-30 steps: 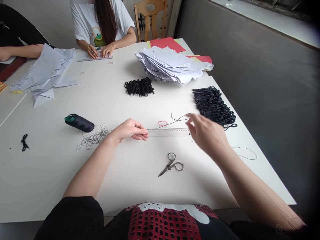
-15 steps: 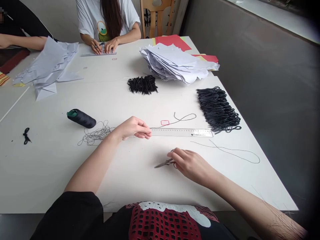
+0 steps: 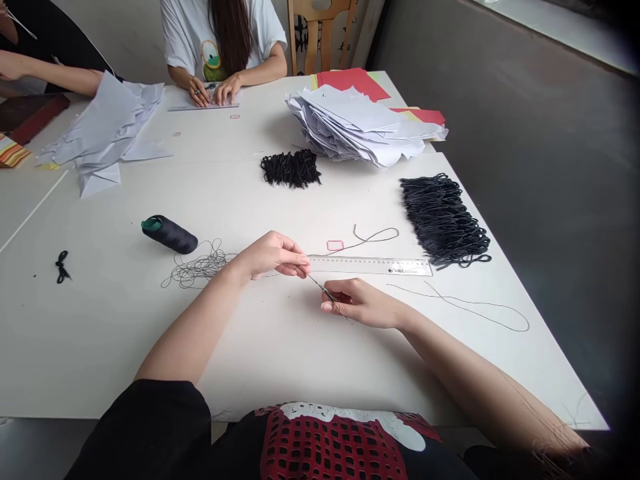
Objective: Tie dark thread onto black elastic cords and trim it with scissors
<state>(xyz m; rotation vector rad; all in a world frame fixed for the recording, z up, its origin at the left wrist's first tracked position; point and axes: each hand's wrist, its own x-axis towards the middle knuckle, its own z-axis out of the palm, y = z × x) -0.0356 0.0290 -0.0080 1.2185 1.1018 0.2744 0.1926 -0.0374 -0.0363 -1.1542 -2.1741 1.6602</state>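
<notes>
My left hand is pinched nearly shut, thumb and fingertips on a thin black cord that runs off just above a ruler and curls up past a tiny red square outline. Right hand is curled closed around what look like small scissors, hard to tell from this angle, with the dark tips poking out almost to the left fingertips. Left of the pinch sit a black thread spool and a loose tangle of thread. Up past the ruler, to the right of both hands, there's a big bundle of black loops, and a stray piece of cord lies near the right hand.
</notes>
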